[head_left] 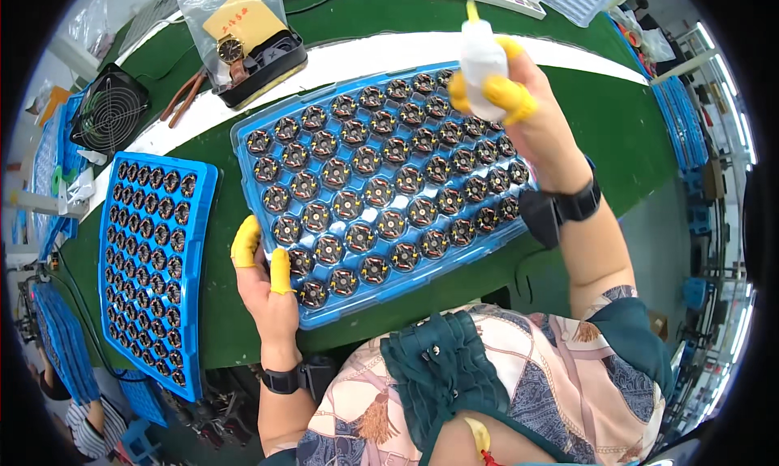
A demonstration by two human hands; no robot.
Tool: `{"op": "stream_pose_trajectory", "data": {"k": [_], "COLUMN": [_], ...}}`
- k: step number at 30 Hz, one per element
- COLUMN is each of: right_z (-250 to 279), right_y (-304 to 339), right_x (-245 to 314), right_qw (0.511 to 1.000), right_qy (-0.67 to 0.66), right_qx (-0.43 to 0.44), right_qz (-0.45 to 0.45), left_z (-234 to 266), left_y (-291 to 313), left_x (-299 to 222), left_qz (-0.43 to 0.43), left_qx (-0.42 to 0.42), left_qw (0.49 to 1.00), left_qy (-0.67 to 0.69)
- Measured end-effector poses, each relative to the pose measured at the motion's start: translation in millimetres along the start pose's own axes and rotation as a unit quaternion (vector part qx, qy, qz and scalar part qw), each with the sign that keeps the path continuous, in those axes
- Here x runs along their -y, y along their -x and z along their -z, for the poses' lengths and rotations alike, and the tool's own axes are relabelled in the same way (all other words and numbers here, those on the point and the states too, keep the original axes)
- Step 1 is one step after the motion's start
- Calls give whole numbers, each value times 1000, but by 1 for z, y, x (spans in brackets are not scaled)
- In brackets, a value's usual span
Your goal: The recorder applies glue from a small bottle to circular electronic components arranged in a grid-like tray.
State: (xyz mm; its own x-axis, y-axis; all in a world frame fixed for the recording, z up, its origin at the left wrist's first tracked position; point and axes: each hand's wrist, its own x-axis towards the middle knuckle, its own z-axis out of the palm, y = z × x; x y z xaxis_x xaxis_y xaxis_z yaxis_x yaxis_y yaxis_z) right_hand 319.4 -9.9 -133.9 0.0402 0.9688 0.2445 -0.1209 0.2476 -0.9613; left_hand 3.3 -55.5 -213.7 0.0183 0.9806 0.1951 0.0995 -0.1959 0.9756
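Note:
A blue plastic tray lies on the green table in front of me. It holds rows of small round wound motor parts with red and yellow bits on them. At its lower left side, my left hand grips the edge, yellow finger cots on the thumb and fingertips. My right hand, also in yellow finger cots, is raised over the tray's far right end. Its fingers wrap round a white squeeze bottle, whose yellow nozzle points up and away from me.
A second blue tray of similar parts stands at the left. Beyond it are a black fan, red-handled pliers and a black box holding a watch. Stacked blue trays stand at the far right. Another person is at lower left.

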Motion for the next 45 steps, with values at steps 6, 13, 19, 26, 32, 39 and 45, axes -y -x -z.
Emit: {"op": "stream_pose_trajectory", "data": {"k": [6,13,19,26,32,39,45], "right_z": [16,11,12,-17,-54,-96,-111], "right_y": [71,96,105,96,85,69,60], "right_x": [-6,-7,-24,-28,-35,-35,-43], "right_qw": [980,958,940,926,913,908,900], "right_qy": [-175,-244,-299,-327,-349,-319,-306], "right_qx": [-4,27,64,2,19,-14,91], "right_qz": [-92,-150,-147,-189,-211,-269,-297], "left_z": [-4,0,1,2,14,13,24], "left_y": [-4,-5,-4,-5,-11,-11,-16], "left_x": [1,1,3,7,5,4,10], "left_qz": [58,64,43,44,84,98,124], "left_qx": [-6,3,-8,-15,-18,-39,-29], "left_qw": [994,988,992,992,986,982,959], "left_qy": [96,137,119,114,146,154,254]}}
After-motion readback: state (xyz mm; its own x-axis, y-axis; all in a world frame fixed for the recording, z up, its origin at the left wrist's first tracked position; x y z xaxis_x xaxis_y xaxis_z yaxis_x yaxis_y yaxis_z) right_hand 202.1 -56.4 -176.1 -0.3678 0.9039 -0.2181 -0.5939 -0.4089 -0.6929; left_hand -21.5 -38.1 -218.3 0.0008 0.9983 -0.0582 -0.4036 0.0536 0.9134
